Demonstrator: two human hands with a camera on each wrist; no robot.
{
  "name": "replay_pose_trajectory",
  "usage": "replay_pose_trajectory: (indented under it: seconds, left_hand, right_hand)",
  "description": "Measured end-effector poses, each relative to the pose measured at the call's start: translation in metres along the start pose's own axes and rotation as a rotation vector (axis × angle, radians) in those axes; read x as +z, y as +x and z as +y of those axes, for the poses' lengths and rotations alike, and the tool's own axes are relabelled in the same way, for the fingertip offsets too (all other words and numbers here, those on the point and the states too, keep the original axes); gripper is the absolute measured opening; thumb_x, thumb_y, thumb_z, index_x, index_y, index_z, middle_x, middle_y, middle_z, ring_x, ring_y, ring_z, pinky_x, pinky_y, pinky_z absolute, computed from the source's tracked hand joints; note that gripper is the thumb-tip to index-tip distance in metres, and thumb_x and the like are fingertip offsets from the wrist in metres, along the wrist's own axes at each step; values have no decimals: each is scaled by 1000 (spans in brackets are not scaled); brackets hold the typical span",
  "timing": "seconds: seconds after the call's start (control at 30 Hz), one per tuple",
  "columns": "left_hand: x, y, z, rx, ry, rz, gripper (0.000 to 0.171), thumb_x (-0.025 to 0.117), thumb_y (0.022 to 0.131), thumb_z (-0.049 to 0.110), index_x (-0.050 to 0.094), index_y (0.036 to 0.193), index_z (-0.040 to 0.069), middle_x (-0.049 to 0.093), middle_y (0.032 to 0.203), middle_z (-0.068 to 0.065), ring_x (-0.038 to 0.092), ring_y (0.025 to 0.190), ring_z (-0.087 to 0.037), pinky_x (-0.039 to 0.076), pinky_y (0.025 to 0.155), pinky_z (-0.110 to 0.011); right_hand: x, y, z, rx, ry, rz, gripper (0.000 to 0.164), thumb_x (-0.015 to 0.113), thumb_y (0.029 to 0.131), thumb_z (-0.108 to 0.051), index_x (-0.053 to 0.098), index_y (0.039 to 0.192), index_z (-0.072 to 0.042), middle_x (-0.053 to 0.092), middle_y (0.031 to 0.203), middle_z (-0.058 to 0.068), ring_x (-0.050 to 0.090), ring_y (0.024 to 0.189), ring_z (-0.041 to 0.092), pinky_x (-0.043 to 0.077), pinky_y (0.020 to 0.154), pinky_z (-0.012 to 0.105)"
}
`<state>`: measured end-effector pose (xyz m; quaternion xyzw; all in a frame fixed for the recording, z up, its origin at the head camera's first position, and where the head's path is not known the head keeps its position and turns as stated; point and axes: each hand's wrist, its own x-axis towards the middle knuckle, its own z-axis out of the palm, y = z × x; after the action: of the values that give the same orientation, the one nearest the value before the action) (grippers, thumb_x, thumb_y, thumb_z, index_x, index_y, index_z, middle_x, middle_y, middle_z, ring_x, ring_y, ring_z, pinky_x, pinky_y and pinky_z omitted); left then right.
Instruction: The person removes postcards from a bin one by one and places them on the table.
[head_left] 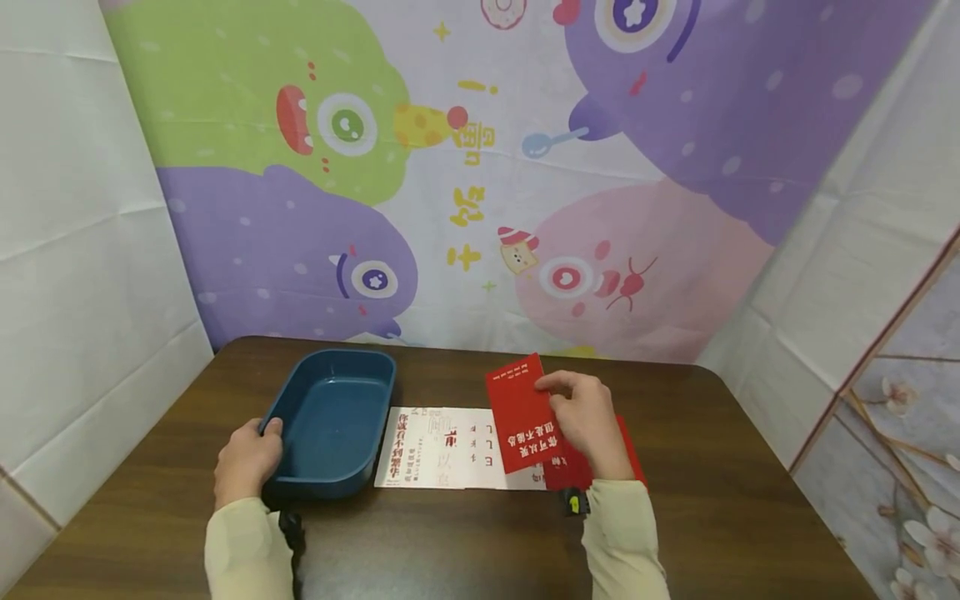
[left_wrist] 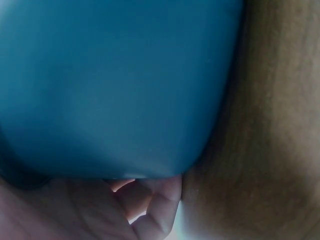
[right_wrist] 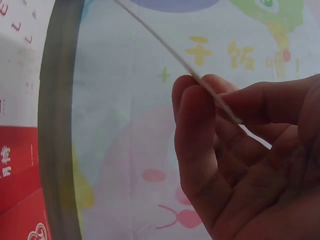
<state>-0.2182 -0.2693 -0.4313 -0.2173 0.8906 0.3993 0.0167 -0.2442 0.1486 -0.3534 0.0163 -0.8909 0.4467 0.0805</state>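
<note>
A deep blue rectangular tray (head_left: 330,429) sits at the left of the table, and my left hand (head_left: 246,457) grips its left rim with the thumb over the edge. In the left wrist view the tray's outer wall (left_wrist: 120,90) fills most of the picture, with curled fingers (left_wrist: 157,205) below it. My right hand (head_left: 588,417) pinches a red card (head_left: 519,417) printed with white characters, held tilted above a row of cards. Seen edge-on in the right wrist view, that card (right_wrist: 160,40) runs between thumb and fingers.
White printed cards (head_left: 427,458) lie in a row right of the tray, with red cards (head_left: 628,442) at the row's right end, partly under my right hand. The brown wooden table (head_left: 450,542) ends at a cartoon-print cloth (head_left: 465,317) behind.
</note>
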Motion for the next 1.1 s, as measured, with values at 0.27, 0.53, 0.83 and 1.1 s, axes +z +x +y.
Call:
replay_pose_trajectory:
  seconds: [0.27,0.53,0.83,1.1]
  left_hand:
    - [2,0,0,-1,-9,8,64,25,104,43,29,146,-5,33,145,-42,35,122,-62,31,97,-75]
    - [0,-1,1,15,-3,-1,65,24,104,44,28,146,-5,32,145,-42,34,123,-63,31,98,-75]
    - [0,-2,0,-7,-9,6,65,24,104,45,28,147,-5,33,145,-42,35,123,-62,31,97,-76]
    - [0,-1,1,2,-5,20,64,25,105,43,30,145,-6,34,144,-42,36,122,-62,31,98,-75]
  right_hand:
    - [-12,1,8,-9,-33,-44,21,63,92,-7,74,109,-11,68,106,13,61,77,26,56,59,33]
    - [-39,4,33,-27,-31,-46,20,60,93,-7,74,106,-6,71,102,18,62,73,26,58,59,36]
    - [-56,5,39,33,207,-145,30,59,98,-19,66,121,-1,65,122,23,64,98,35,61,68,42]
    - [-68,3,47,26,221,-266,48,57,98,-39,63,123,1,61,128,24,62,104,35,60,69,39]
